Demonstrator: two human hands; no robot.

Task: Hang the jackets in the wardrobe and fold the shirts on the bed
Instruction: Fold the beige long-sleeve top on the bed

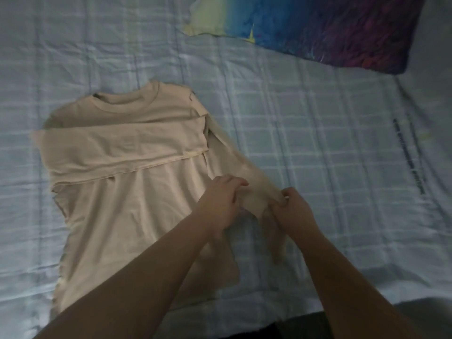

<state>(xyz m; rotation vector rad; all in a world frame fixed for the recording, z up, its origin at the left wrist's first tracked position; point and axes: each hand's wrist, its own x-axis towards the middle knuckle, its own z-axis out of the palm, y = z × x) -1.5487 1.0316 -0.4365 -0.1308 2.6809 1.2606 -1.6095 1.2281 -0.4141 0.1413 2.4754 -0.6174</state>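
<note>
A beige long-sleeved shirt (127, 182) lies flat on the bed (305, 133), collar towards the far side. One sleeve is folded across its chest. The other sleeve runs down the shirt's right side. My left hand (220, 204) and my right hand (293, 209) both pinch the cuff end of that right sleeve, a little above the sheet, close together. Part of the sleeve hangs under my forearms and is hidden.
The bed has a pale blue checked sheet. A pillow (318, 28) with blue, purple and yellow print lies at the far right. The bed's near edge and a dark floor strip (305, 326) show at the bottom.
</note>
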